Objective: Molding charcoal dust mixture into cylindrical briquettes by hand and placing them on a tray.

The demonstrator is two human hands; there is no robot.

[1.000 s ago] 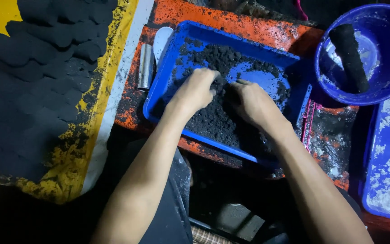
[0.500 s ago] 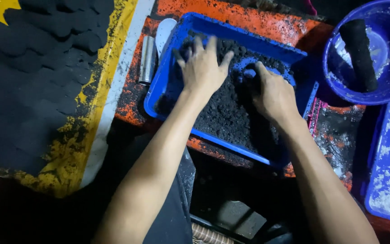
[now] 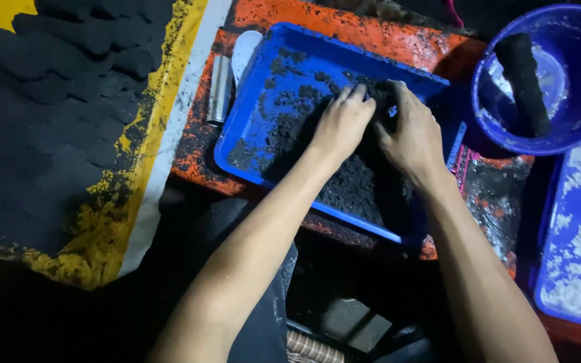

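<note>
black moulded lumps (image 3: 48, 101) cover the yellow sheet (image 3: 95, 249) at the left edge, a metal tube (image 3: 220, 89) lies just beside the blue tray (image 3: 250, 121). left hand (image 3: 342, 124) and right hand (image 3: 413, 134), fingers pressed together, dig side by side into the black powder (image 3: 358, 181) at the tray's far right corner. a blue bowl (image 3: 573, 134) holding a black cylinder (image 3: 522, 81) sits at the right edge.

A grimy small workshop: black-powder-caked orange bench (image 3: 344, 30), rows of black lumps (image 3: 55, 101) upper left, blue tubs.
</note>
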